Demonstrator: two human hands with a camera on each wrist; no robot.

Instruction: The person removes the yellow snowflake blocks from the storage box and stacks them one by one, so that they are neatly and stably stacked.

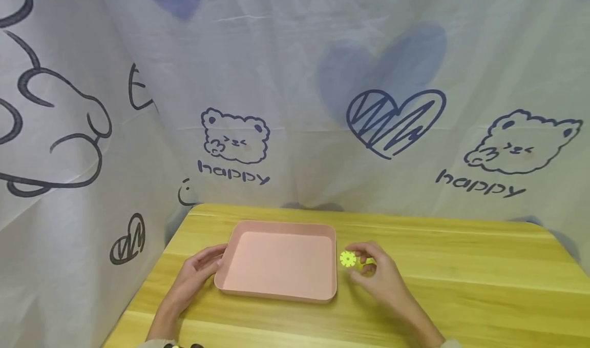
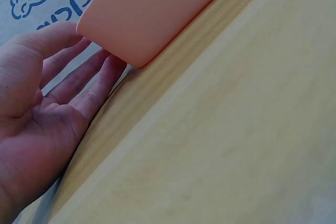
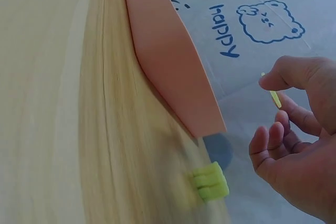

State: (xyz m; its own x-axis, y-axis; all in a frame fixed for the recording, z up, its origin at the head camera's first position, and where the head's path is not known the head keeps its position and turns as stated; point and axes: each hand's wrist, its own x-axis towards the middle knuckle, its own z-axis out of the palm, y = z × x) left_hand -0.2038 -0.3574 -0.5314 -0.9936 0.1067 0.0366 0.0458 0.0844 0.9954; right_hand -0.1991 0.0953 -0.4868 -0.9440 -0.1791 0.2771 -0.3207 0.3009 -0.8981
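Note:
A shallow pink tray (image 1: 283,258) lies on the table. At its left end my left hand (image 1: 195,273) touches the outer wall, its fingers (image 2: 102,74) loosely extended and the thumb at the rim. Just off the tray's right side, my right hand (image 1: 380,276) pinches a thin yellow-green notched building disc (image 1: 348,259) between thumb and forefinger. In the right wrist view the disc (image 3: 274,97) appears edge-on, the other fingers curled below it. A ridged yellow-green stack (image 3: 211,182) rests on the table near that hand, mostly hidden behind its fingers in the head view.
The wood-grain table (image 1: 484,276) stretches to the right of the tray. White cloth (image 1: 295,56) with printed hearts and bears hangs behind the table and down its left side. A small dark object (image 1: 184,345) shows at the bottom edge of the head view.

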